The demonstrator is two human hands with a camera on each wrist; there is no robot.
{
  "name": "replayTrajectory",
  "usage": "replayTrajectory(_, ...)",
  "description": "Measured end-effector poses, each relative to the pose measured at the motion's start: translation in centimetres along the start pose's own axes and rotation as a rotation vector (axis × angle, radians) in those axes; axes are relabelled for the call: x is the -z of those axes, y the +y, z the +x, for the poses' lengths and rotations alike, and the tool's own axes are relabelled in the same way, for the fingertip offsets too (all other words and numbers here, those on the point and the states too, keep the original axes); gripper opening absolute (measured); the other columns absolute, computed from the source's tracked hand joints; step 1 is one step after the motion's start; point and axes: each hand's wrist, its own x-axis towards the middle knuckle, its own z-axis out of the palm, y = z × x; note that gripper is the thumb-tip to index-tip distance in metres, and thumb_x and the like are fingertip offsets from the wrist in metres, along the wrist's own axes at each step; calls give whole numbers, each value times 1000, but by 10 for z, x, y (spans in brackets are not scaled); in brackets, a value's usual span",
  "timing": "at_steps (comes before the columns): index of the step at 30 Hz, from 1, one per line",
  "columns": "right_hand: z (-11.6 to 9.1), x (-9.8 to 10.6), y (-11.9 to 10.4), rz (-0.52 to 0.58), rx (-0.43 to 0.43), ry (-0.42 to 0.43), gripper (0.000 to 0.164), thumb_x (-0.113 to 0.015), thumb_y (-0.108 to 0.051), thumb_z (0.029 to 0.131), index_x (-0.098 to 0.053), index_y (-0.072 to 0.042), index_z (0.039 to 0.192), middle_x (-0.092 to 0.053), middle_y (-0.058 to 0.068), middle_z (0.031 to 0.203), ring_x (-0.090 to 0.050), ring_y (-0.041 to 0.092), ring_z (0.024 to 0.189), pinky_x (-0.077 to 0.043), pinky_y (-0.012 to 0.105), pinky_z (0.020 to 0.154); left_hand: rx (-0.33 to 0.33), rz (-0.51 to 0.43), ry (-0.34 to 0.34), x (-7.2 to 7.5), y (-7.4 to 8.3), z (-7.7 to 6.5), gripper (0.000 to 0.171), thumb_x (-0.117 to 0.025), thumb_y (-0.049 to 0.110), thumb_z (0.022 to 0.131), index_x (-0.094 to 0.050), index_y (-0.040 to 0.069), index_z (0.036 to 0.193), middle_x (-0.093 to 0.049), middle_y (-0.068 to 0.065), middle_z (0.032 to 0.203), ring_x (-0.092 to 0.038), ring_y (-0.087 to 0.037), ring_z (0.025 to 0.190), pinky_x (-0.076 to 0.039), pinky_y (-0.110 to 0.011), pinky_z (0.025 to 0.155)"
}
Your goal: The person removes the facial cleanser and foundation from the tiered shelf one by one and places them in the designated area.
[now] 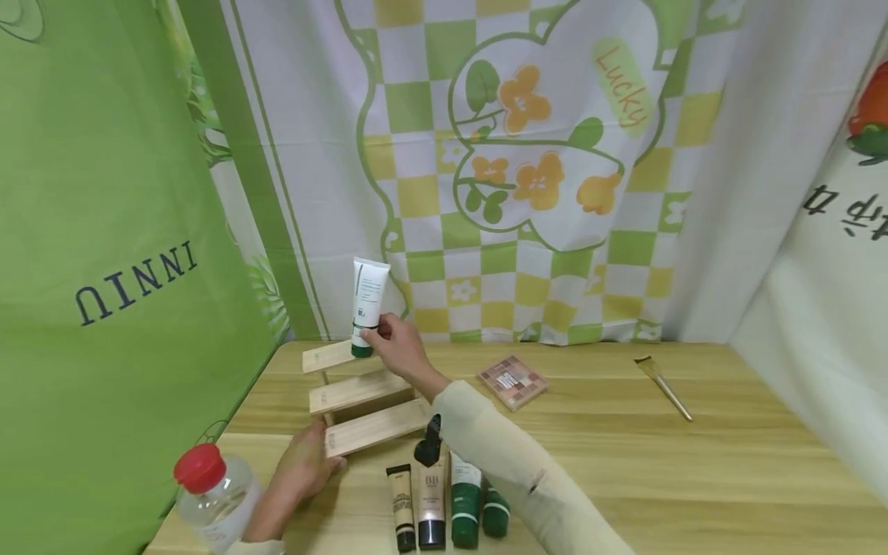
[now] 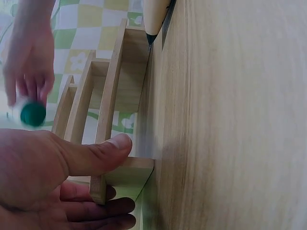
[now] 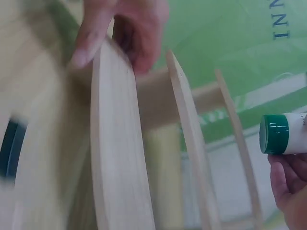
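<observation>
A three-tier wooden step rack (image 1: 375, 428) stands on the table. At its left end my left hand (image 1: 304, 461) grips the lowest step, thumb on one side and fingers on the other, as the left wrist view shows. My right hand (image 1: 404, 351) pinches a white squeeze tube (image 1: 370, 297) with a green cap near its capped end. The tube is upright, cap down, at the top step. In the right wrist view its green cap (image 3: 274, 134) appears apart from the top step's edge. No items are visible on the lower two steps.
In front of the rack lie a yellow tube (image 1: 402, 505), a beige BB tube (image 1: 432, 509) and two green-and-white tubes (image 1: 465, 509). A red-capped clear bottle (image 1: 225, 493) stands front left. An eyeshadow palette (image 1: 512, 382) and a brush (image 1: 664, 389) lie to the right.
</observation>
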Motion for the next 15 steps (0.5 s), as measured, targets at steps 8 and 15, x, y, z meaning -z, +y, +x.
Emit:
replayTrajectory(8, -63, 80, 15, -12, -39, -11, 30, -64, -22, 93, -61, -2, 116, -69, 12, 103, -66, 20, 88, -55, 30, 72, 17, -7, -22, 0, 0, 0, 51, -84, 13, 71, -55, -8, 107, -64, -21, 95, -63, -42, 92, -51, -56, 85)
replayTrajectory(15, -137, 137, 31, -64, -111, -44, 28, -68, -16, 89, -61, 5, 107, -66, 10, 89, -61, 14, 76, -55, 29, 63, 20, -12, -17, 1, 0, 2, 51, -84, 12, 70, -55, -9, 106, -64, -21, 94, -63, -41, 91, -51, -55, 84)
